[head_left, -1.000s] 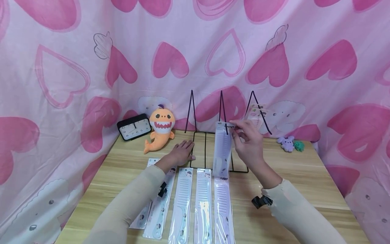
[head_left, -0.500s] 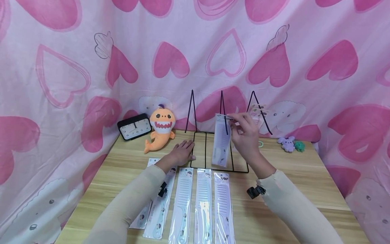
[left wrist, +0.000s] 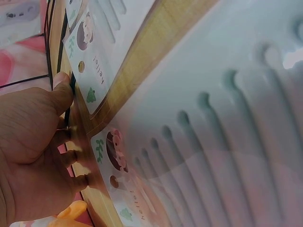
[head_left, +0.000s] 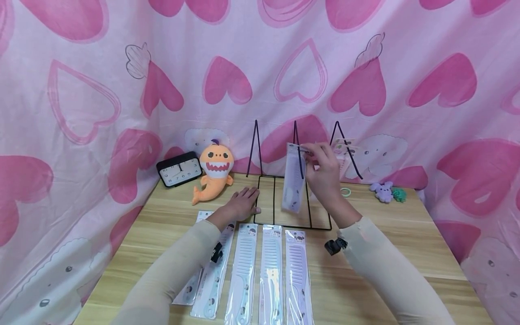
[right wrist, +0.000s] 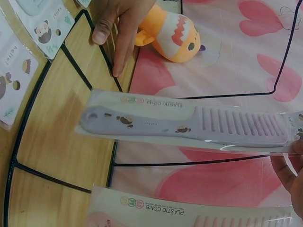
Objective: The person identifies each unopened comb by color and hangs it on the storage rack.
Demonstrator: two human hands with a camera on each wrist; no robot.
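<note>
Right hand point(head_left: 323, 175): fingers pinch purple comb point(head_left: 293, 183) by its top, aloft near middle hook point(head_left: 296, 131) of rack point(head_left: 274, 201); left hand point(head_left: 240, 205): fingers relaxed, spread at rack base; other combs point(head_left: 271, 271) lie on surface point(head_left: 406, 234).

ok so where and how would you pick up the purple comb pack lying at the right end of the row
That purple pack is probably best pinched at the right edge of its printed top, coming from the right: it lies flat, bare table borders that side, and another pack lies close on the left.
</note>
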